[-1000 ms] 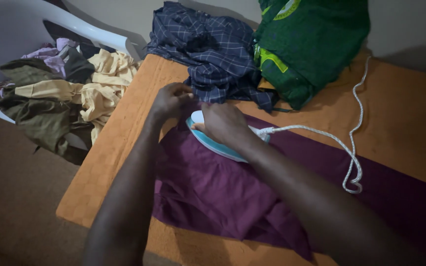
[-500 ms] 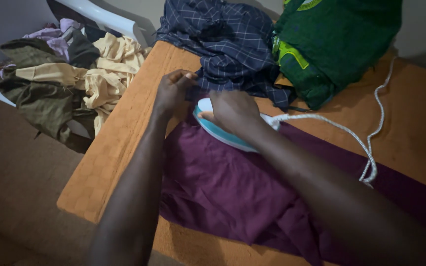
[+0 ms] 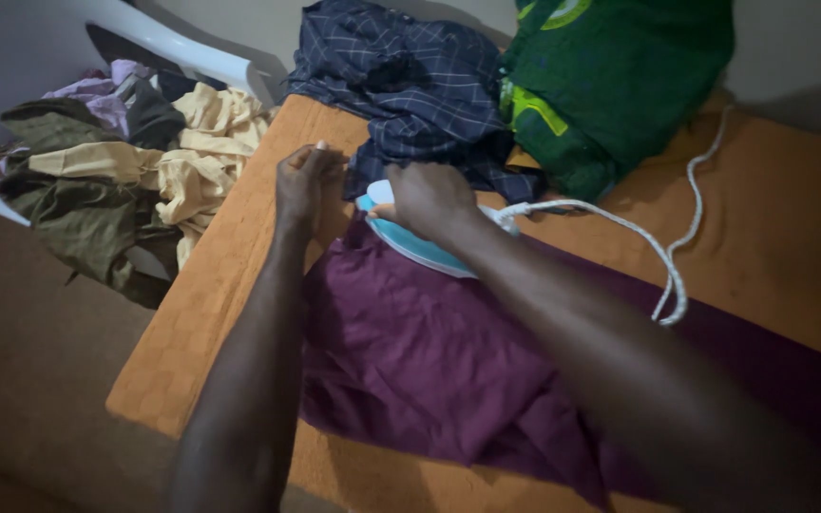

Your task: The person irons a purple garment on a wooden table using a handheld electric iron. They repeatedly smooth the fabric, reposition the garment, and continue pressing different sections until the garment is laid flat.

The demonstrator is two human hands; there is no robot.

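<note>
Right hand (image 3: 429,198): closed round iron (image 3: 410,245) handle — rigid, prob. heavy, hot base.
Left hand (image 3: 303,180): just beside, fingers pinching purple cloth (image 3: 410,361) edge — soft, light.

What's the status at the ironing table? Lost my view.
Right hand grips iron on purple garment. Left hand pinches garment's far edge. Checked shirt heaped just ahead.

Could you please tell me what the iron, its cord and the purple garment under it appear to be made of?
The iron, gripped by the right hand, looks like smooth white and turquoise plastic. Its cord seems braided fabric sleeving, given the twisted rope-like pattern. The purple garment looks like thin matte woven cloth, creased softly; fibre unclear.
</note>
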